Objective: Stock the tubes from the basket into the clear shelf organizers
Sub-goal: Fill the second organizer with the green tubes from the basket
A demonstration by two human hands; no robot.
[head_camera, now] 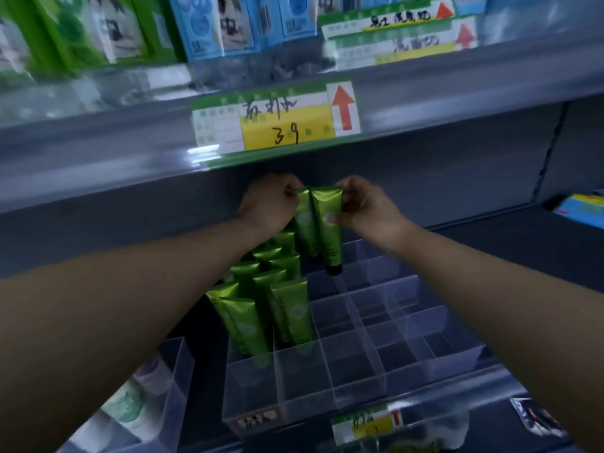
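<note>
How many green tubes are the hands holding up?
2. The left hand pinches the left tube at its top; the right hand holds the right tube beside it, both above the clear organizer. A third could hide behind them.

Stuff around the "39" price tag [277, 120]
Green boxes [81, 31] up-left of it, blue boxes [209, 24] straight above, blue packet [585, 207] off right.

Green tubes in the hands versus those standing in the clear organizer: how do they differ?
The held green tubes are lifted, gripped by left hand and right hand, black cap exposed; the stocked green tubes stand packed, lower ends inside the clear plastic organizer. Both crimped end up.
</note>
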